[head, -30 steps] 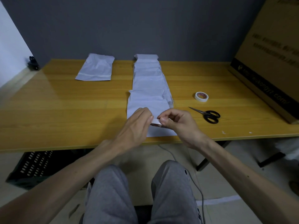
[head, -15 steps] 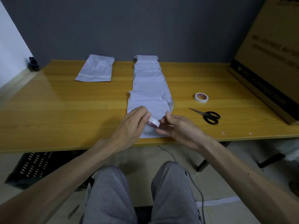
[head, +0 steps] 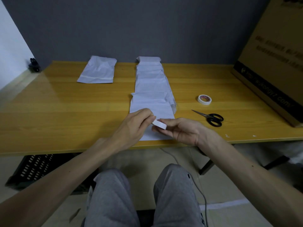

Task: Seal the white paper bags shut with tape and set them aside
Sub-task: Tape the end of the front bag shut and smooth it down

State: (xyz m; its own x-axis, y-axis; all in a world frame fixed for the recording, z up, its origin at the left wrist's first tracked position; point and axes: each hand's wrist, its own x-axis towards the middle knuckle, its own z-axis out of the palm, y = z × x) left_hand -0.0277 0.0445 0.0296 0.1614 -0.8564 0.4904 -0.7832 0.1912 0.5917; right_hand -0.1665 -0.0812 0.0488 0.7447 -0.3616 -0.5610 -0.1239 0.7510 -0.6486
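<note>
1. A white tape roll (head: 159, 125) is sitting between both hands, raised just above the near edge of the table (head: 65, 115), about midway along it.
2. The right hand (head: 182, 131) is lying palm up and gripping the roll, thumb on top and fingers curling underneath.
3. The left hand (head: 136, 126) is reaching in from the left with curled fingers, its fingertips pinching at the roll's left rim. Cannot tell whether a tape end is lifting.
4. The nearest bag (head: 157, 110) is lying flat under the hands, its near end reaching the table's near edge.
5. A row of white paper bags (head: 150, 84) is running overlapped from that bag straight back to the far edge.
6. A single taped bag (head: 98, 70) is lying apart to the left of the row, near the far edge, with a strip across its near end.
7. A second tape roll (head: 204, 99) is lying flat to the right of the row; black-handled scissors (head: 211, 118) are lying just nearer than it, blades pointing left.
8. A large cardboard box (head: 275, 63) is taking up the table's right end.
9. A black crate (head: 31, 167) is sitting on the floor under the left side.
</note>
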